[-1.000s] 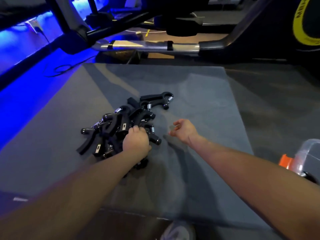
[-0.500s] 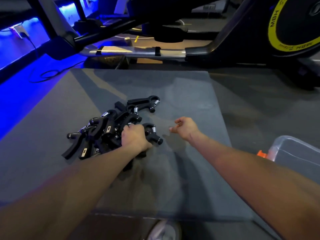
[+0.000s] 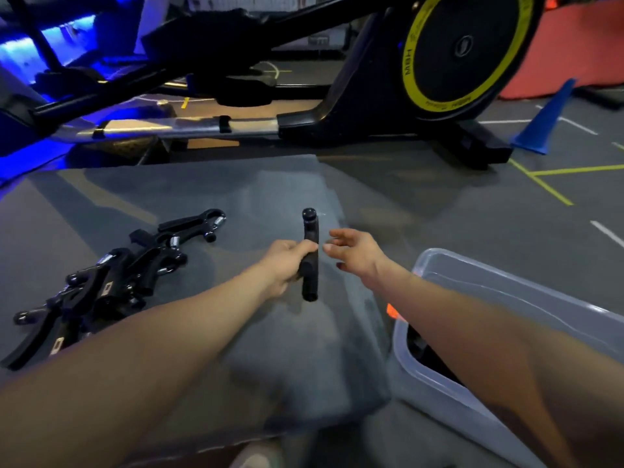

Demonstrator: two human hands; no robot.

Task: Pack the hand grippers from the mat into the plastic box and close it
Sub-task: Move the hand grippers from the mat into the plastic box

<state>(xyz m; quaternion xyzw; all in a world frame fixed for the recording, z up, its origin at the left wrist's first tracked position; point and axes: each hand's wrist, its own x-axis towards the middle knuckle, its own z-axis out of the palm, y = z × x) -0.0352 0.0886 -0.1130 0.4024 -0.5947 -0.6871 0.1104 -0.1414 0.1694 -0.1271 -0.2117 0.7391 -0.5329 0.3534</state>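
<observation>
- Since a moment ago the left hand (image 3: 287, 261) has lifted one hand gripper (image 3: 310, 255) off the pile (image 3: 101, 285) — now clenched round it, held above the mat (image 3: 236, 197).
- Plastic box (image 3: 506, 332) sits open at the mat's right edge, ready to receive.
- Exercise machine (image 3: 371, 96) and blue cone (image 3: 543, 123) stand well clear.
- Right hand (image 3: 354, 251), fingers loose and empty, waits just beside the gripper — likely for a handover.

Head view: a single wide-angle camera, worn high, faces forward and down, close over both forearms and the mat (image 3: 236, 197); machine (image 3: 371, 106) beyond.
</observation>
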